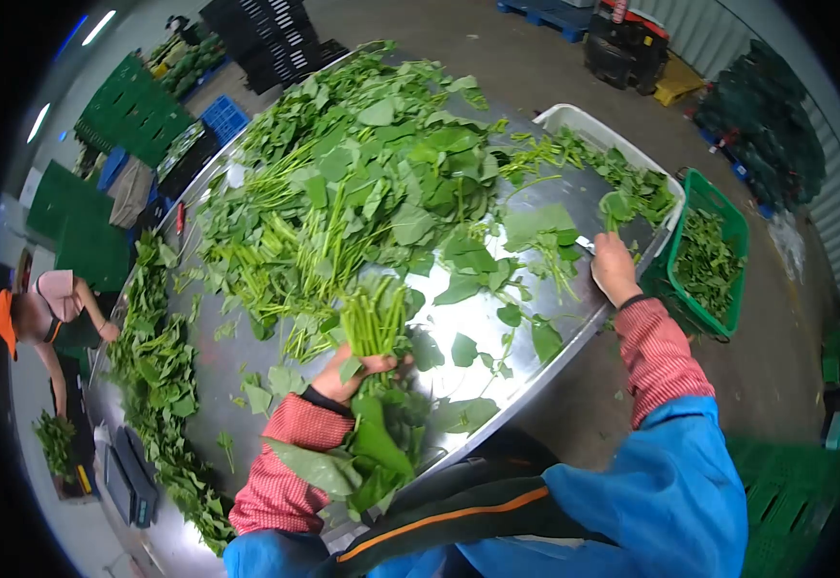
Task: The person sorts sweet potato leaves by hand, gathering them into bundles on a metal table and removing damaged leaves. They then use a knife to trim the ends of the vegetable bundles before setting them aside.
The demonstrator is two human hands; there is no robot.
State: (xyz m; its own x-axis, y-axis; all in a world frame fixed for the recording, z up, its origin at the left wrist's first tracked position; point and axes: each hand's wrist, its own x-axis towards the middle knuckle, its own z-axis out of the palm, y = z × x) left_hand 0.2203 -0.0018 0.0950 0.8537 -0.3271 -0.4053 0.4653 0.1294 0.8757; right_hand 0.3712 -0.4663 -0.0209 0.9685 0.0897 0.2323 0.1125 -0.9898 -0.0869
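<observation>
My left hand [348, 374] is wrapped round a bunch of leafy greens [374, 323], its pale cut stems pointing away from me and its broad leaves hanging back over my sleeve. By the table's right edge, my right hand [616, 268] is closed, with a green leafy stem [616, 209] rising from its fingertips. A small pale, shiny piece [585, 245] juts out left of those fingers; I cannot tell what it is. Ahead of both hands a big heap of leafy greens [372, 164] covers the metal table [210, 361]. Loose leaves [463, 350] lie between the hands.
A white tub [674, 204] with greens adjoins the table's right end, beside a green crate [740, 236] of leaves. Along the left side runs a row of greens [155, 356] near a red-handled tool [180, 218]. Another person [54, 299] in an orange cap stands there.
</observation>
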